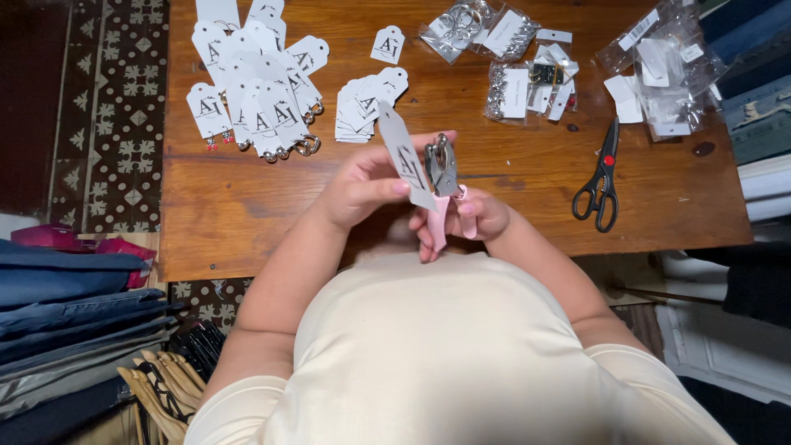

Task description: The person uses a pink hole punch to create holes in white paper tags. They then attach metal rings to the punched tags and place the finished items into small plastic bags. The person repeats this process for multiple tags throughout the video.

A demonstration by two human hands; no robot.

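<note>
Looking down from the head camera: one person, two bare hands over a wooden table.

Counts. One punch with pink handles and a metal head. One white tag in hand. One pair of black scissors at the right of the table, lying flat, well apart from both hands. One loose tag alone near the far edge. One small stack of tags just beyond the hands; number in it cannot be told. One spread heap of tags at far left, overlapping, too many to count, several with earrings hanging at their lower ends. Two clusters of clear bags: centre bags and right bags; exact number not readable.

Fingers. Left hand: thumb and forefinger pinched together on the held tag, which stands tilted, its lower end at the punch head. Right hand: fingers curled and clamped round the pink handles, punch upright, head uppermost. Whether the punch bites the tag cannot be told.

Position. Both hands, tag and punch are held above the table's near edge, close to the person's chest. Folded jeans lie at lower left, off the table.
</note>
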